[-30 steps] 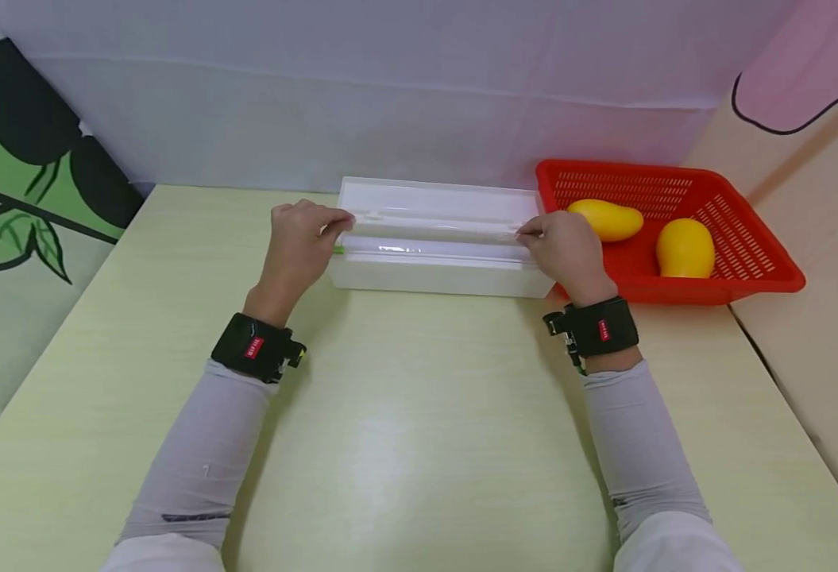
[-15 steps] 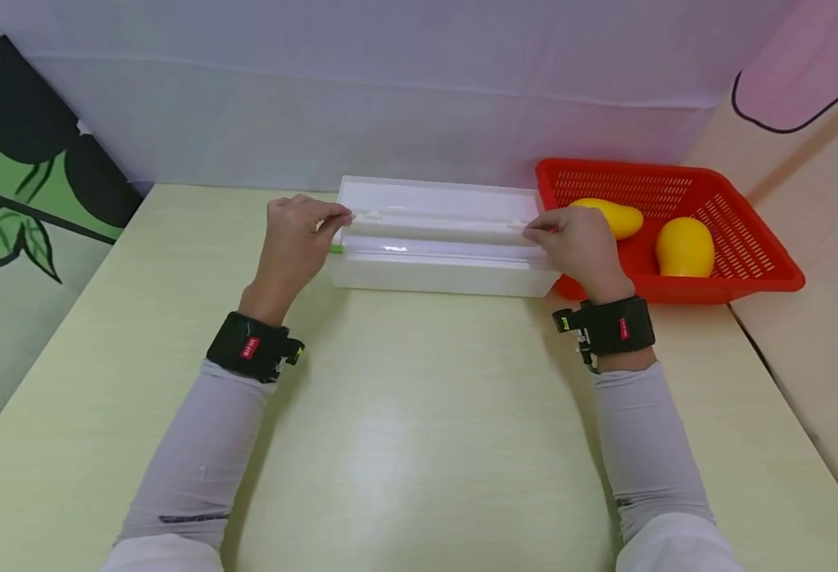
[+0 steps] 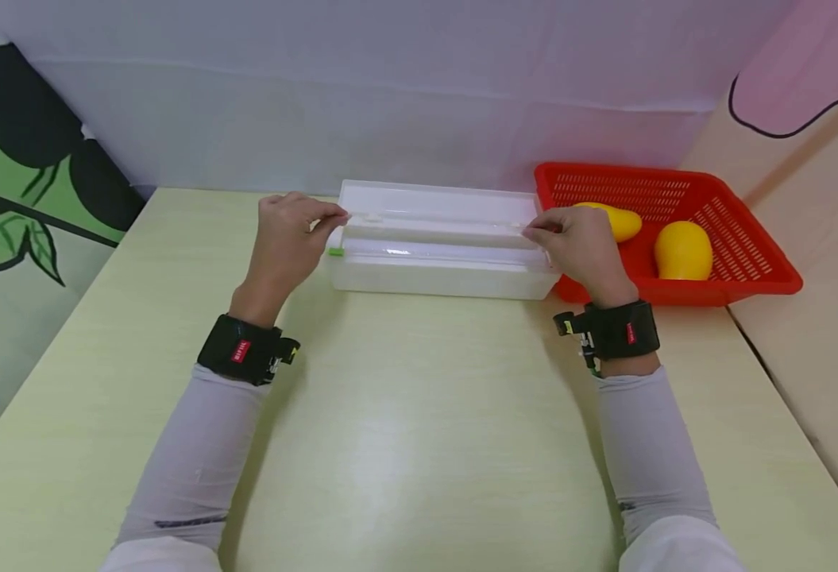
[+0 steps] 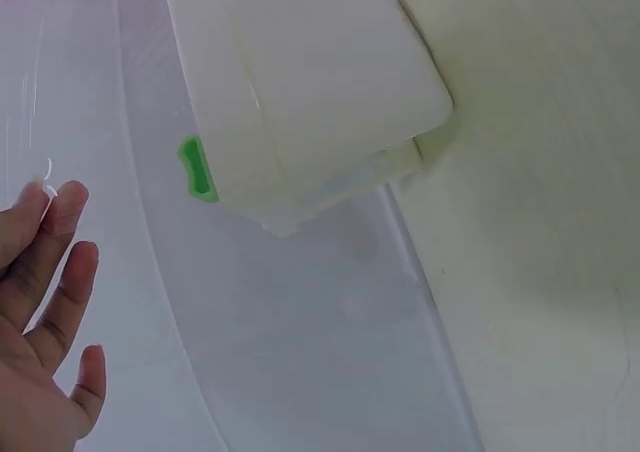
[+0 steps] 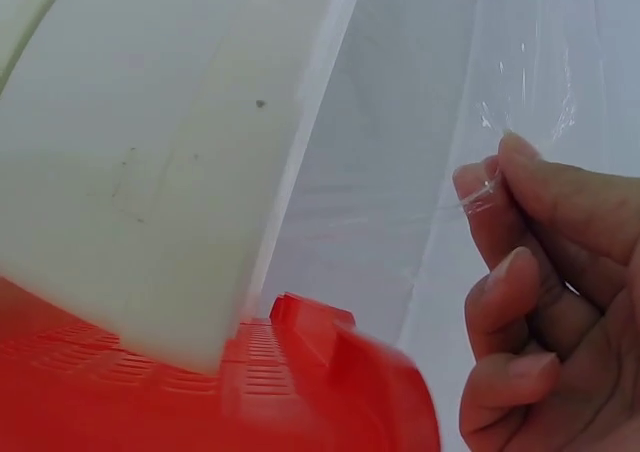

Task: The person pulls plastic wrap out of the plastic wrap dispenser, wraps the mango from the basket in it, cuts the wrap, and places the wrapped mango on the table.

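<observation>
A white cling film dispenser box (image 3: 447, 282) stands at the back of the table with its lid (image 3: 440, 197) raised. Clear cling film (image 5: 525, 87) stretches between both hands above the box. My left hand (image 3: 286, 238) pinches the film's left corner between thumb and fingertip, just off the box's left end. At the other end, my right hand (image 3: 586, 253) pinches the right corner, and wrinkles run from its fingertips in the right wrist view. A green tab (image 4: 197, 169) sticks out of the box's left end. How far the film extends is hard to see.
A red plastic basket (image 3: 762, 274) sits against the box's right end, partly behind my right hand. Two yellow mangoes lie in it, one whole mango (image 3: 683, 250) in plain view, another mango (image 3: 622, 222) partly covered. A pale cloth (image 3: 419, 119) hangs behind the table (image 3: 419, 413).
My right hand has shifted a little to the right and my left hand slightly left, so they stand farther apart. Both keep pinching the cling film. Box and basket stay put.
</observation>
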Demonstrator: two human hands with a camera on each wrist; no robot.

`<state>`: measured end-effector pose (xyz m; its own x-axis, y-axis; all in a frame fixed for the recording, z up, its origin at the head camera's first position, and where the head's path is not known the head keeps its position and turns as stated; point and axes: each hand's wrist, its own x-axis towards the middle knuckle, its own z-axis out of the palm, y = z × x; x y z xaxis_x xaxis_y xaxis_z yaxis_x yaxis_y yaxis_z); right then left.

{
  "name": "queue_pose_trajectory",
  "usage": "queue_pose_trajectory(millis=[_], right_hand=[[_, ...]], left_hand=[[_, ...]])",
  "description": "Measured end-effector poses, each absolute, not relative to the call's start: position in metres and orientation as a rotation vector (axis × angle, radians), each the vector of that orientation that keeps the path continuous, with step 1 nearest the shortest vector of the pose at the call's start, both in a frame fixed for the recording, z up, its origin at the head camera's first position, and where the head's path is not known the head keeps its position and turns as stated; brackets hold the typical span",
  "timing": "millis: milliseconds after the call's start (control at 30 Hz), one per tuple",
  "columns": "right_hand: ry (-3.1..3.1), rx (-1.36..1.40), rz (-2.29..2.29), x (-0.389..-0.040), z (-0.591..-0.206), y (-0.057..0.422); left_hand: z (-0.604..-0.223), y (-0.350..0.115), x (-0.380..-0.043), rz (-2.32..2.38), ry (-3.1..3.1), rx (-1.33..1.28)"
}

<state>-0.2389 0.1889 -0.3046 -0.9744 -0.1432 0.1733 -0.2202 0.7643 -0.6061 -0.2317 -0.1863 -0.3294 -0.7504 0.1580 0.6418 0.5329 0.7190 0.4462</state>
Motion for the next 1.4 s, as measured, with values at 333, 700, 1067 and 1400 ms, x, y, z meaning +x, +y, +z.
queue_pose_trajectory(millis=[333,700,1067,1400], right_hand=[[-2.797,0.299,1.019,-0.233,-0.299,0.191],[-2.786,0.309,1.191,-0.229,-0.296,0.194],[-2.948,0.496,0.92,-0.225,-0.291,0.192],[-2.888,0.381,0.82,-0.223,-0.29,0.193]], left_hand=[[-0.318,-0.187,-0.225,-0.838,-2.305,-0.559],[-0.31,-0.184,-0.217,-0.82,-2.247,-0.573],[-0.305,-0.185,-0.213,-0.794,-2.229,-0.59],[-0.301,-0.183,-0.21,-0.748,-2.196,-0.635]])
